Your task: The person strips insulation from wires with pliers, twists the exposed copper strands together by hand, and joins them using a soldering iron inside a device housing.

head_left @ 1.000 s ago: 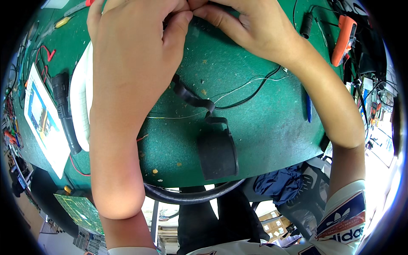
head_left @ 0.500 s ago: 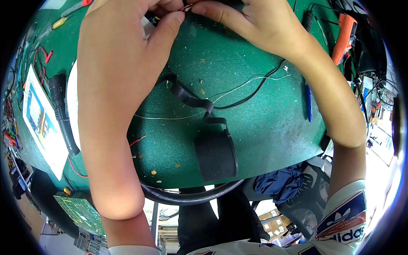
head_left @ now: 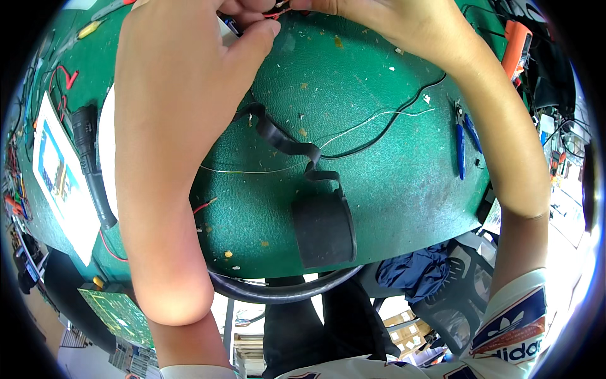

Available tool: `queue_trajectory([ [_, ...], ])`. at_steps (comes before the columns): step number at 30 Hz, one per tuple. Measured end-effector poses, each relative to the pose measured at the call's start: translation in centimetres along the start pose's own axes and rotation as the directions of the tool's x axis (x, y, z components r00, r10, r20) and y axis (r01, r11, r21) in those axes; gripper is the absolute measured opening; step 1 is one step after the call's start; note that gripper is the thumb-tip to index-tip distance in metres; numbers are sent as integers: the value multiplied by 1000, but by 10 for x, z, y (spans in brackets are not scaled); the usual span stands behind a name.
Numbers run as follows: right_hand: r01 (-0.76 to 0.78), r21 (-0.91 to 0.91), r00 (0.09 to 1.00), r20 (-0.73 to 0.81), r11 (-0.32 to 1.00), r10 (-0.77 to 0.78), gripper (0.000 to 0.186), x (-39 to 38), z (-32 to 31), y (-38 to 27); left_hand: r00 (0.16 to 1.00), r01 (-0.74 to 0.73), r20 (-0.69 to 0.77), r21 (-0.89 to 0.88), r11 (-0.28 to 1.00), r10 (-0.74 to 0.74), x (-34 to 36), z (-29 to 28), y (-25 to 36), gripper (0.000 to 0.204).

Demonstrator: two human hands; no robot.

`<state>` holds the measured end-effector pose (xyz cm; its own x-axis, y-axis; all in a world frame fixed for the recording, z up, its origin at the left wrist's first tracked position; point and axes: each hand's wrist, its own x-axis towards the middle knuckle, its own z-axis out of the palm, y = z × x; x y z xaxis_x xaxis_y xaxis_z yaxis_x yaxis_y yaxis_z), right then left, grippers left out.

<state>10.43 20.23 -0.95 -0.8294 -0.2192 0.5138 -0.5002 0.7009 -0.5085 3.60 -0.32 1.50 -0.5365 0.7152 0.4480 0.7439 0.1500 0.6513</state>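
Both my hands are at the far edge of the view. My left hand (head_left: 183, 63) has its thumb and fingers closed around thin red wire (head_left: 276, 14), beside a small blue-and-white part mostly hidden under the fingers. My right hand (head_left: 404, 28) pinches at the same wire from the right; its fingertips are cut off by the upper edge. Nearer me on the green mat (head_left: 391, 202) lies a roll of flat black band (head_left: 324, 230), its loose strip (head_left: 284, 142) curling away toward my left hand. A thin silvery wire (head_left: 372, 119) and a black cable (head_left: 372, 144) cross by the strip.
Blue-handled cutters (head_left: 460, 148) lie by my right forearm, with an orange-cased device (head_left: 516, 50) beyond. On the left are a black flashlight (head_left: 91, 164), a printed sheet (head_left: 60, 180) and red clip leads (head_left: 69, 79). A green circuit board (head_left: 117, 316) sits near the lower left.
My right hand and forearm have shifted slightly right and away, uncovering more of the blue-handled cutters. My left hand has stayed nearly in place.
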Motion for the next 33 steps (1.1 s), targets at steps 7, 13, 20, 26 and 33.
queue_trajectory([
  [7, 29, 8, 999, 17, 1000, -29, 18, 6, -2, 0, 999, -18, -34, 69, 997, 21, -4, 7, -7, 17],
  [13, 10, -39, 998, 55, 999, -7, 18, 8, -4, -3, 991, -118, -45, 93, 989, 123, -2, 6, -8, 15],
  [20, -19, -29, 997, 78, 999, 21, 17, 8, -4, -2, 996, -28, -80, 45, 999, 31, -5, 14, -13, 12],
  [26, 16, -136, 997, 82, 991, -5, 19, 8, -5, -5, 987, -138, -29, 339, 931, 157, -3, 11, 2, 10],
  [33, 106, -164, 994, 7, 981, -106, 22, 7, 0, -6, 994, -63, -82, 18, 998, 65, -3, 14, -28, 9],
])
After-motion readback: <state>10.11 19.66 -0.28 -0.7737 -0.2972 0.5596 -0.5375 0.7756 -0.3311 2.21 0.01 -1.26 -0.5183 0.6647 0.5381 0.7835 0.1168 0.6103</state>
